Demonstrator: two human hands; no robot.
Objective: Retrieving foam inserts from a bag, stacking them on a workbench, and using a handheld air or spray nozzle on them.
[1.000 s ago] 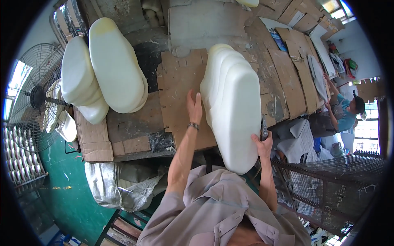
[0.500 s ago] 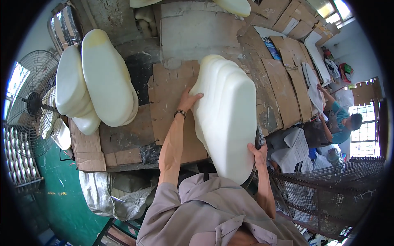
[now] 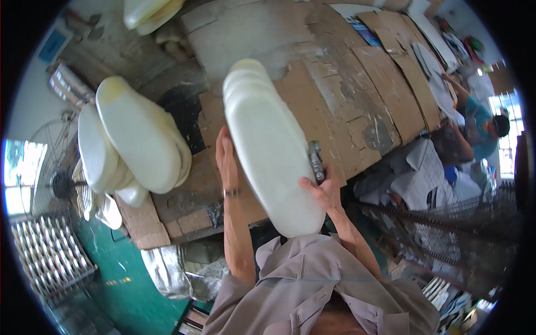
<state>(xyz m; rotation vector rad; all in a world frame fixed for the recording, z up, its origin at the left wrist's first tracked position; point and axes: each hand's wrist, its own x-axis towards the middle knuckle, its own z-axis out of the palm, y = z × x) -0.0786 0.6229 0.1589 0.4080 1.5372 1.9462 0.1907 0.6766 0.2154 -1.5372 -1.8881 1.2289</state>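
Observation:
A stack of long, rounded white foam pads (image 3: 268, 151) lies in front of me, slanting from the cardboard-covered table toward my body. My left hand (image 3: 226, 159), with a band at its wrist, is along the stack's left edge, fingers stretched out and close together. On the other side, my right hand (image 3: 326, 192) is closed round a slim grey metal tool (image 3: 316, 162) that looks like a spray gun; most of its handle is hidden. The right thumb touches the top pad near its lower end.
More foam pads (image 3: 137, 137) are piled at the table's left, and others (image 3: 149, 14) at the far left. Cardboard sheets (image 3: 385, 84) cover the table (image 3: 192, 223). A caged fan (image 3: 53, 178) and a rack (image 3: 53, 251) stand left. Another person (image 3: 483, 128) works at the right.
The stack has swung left and turned its top face up. My left hand has moved down its side and straightened its fingers. My right hand has shifted left and up with the metal tool.

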